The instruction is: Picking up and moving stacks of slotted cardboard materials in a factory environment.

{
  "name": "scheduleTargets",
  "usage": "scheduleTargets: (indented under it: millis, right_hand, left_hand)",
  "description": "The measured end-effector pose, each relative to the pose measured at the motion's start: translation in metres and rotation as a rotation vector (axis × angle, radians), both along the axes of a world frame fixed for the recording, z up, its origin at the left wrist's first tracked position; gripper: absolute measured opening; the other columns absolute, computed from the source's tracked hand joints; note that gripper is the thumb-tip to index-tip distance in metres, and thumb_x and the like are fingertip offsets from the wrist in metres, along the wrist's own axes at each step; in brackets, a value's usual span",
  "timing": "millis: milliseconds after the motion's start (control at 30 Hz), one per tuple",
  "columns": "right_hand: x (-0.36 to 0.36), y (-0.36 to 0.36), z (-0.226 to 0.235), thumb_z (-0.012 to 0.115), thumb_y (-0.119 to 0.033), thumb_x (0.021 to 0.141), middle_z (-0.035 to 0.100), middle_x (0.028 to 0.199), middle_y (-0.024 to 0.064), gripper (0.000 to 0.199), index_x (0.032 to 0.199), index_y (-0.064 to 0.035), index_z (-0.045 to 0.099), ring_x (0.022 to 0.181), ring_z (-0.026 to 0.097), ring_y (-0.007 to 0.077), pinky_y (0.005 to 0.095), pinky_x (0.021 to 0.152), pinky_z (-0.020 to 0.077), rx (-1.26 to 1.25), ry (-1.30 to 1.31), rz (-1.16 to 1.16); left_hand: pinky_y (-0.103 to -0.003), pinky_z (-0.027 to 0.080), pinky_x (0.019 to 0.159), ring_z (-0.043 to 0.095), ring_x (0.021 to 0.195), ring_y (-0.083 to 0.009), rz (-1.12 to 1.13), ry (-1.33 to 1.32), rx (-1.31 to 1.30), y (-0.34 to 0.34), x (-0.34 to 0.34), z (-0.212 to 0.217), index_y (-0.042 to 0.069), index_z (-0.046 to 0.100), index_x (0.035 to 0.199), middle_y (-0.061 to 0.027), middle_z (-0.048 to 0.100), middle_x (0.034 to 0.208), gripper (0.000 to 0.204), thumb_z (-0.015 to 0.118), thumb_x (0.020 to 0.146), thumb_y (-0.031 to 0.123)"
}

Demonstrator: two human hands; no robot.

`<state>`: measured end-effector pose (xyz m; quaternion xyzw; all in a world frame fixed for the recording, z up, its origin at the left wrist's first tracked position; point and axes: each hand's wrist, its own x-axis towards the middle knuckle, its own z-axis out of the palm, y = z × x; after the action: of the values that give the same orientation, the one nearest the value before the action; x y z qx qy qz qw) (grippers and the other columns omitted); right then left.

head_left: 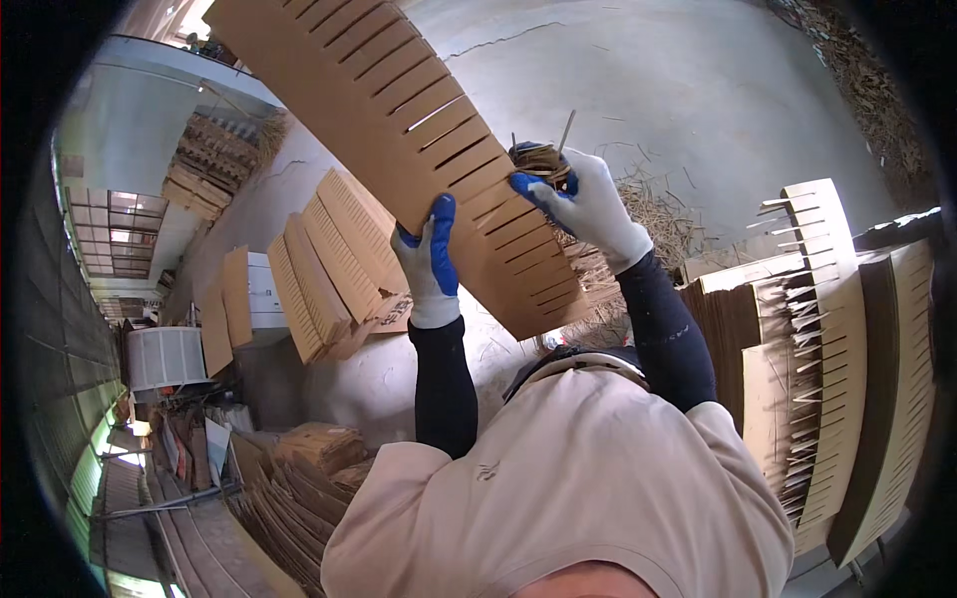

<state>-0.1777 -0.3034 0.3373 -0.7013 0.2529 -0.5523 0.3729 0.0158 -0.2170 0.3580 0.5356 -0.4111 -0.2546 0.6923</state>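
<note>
A long brown cardboard strip [399, 110] with many cut slots along one edge runs from the top left down to the middle. My left hand [431, 261], in a white and blue glove, grips its lower edge. My right hand [583, 199], gloved the same way, holds the strip's other edge near its lower end, with a small bundle of cardboard scraps [538, 159] pinched at the fingers.
Stacks of slotted cardboard strips [827, 329] stand at the right. More slotted sheets [329, 259] lean at the left, with flat cardboard piles [299, 468] below. Loose shavings [658, 214] lie on the concrete floor [698, 70]. A white cage-like bin [164, 357] stands at far left.
</note>
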Motion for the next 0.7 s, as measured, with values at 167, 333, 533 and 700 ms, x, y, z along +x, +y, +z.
scheduleTargets:
  millis: [167, 333, 533, 700]
  right_hand:
    - [0.012, 0.011, 0.0, 0.068, -0.016, 0.091, 0.071, 0.075, 0.0104, 0.02, 0.1, 0.0006, 0.073, 0.066, 0.063, 0.011, 0.0276, 0.062, 0.0496, 0.178, -0.157, -0.11]
    - [0.02, 0.01, -0.005, 0.063, -0.01, 0.094, 0.07, 0.08, 0.0044, 0.017, 0.097, 0.0043, 0.071, 0.071, 0.062, 0.0072, 0.0235, 0.063, 0.0496, 0.442, -0.448, -0.081]
    - [0.015, 0.016, -0.007, 0.063, -0.018, 0.095, 0.069, 0.083, 0.0044, 0.021, 0.098, 0.0021, 0.069, 0.073, 0.064, 0.0123, 0.0264, 0.069, 0.0499, 0.621, -0.628, -0.021]
    - [-0.001, -0.013, -0.028, 0.062, -0.017, 0.097, 0.067, 0.082, 0.006, 0.018, 0.096, 0.0007, 0.064, 0.072, 0.066, 0.0171, 0.0302, 0.069, 0.0537, 0.669, -1.031, -0.228]
  left_hand:
    - [-0.027, 0.05, 0.084, 0.062, 0.09, -0.0125, 0.01, -0.023, 0.024, 0.003, -0.004, 0.0, -0.002, 0.066, 0.112, -0.0045, 0.068, 0.101, 0.031, 0.075, 0.087, 0.014]
    - [-0.027, 0.048, 0.085, 0.061, 0.094, -0.0131, -0.045, -0.022, 0.022, 0.004, -0.011, -0.001, -0.001, 0.064, 0.114, -0.0045, 0.066, 0.105, 0.035, 0.075, 0.087, 0.019]
    - [-0.027, 0.05, 0.083, 0.063, 0.087, -0.0123, -0.014, 0.012, -0.02, 0.003, -0.018, 0.004, -0.001, 0.067, 0.108, -0.0043, 0.069, 0.098, 0.026, 0.075, 0.086, 0.012]
    - [-0.026, 0.049, 0.083, 0.062, 0.088, -0.0124, -0.007, -0.007, -0.03, 0.005, -0.026, -0.003, -0.001, 0.067, 0.108, -0.0043, 0.069, 0.099, 0.027, 0.075, 0.087, 0.013]
